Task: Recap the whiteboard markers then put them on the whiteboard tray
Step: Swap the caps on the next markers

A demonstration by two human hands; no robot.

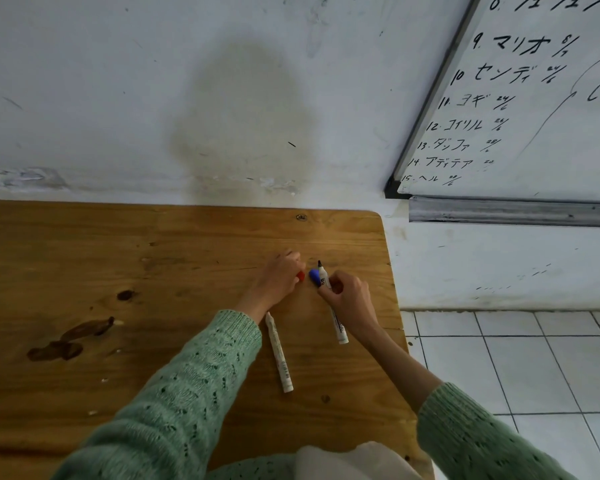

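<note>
Now the right hand (349,299) pinched an uncapped marker (333,306) in its fingers, black tip pointing away toward the wall. Just beside the tip lay a blue cap (314,277). The left hand (279,280), nearer a red cap (301,276), closed its fingers on it. A second white marker (278,353) lay on the table (118,265), long axis running away from the person.

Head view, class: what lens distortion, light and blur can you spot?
Head view: the wide lens bends the whiteboard frame and table edge; the light is soft and even, with no glare; the hands and marker are slightly soft; a dull stain darkens the wall.
</note>
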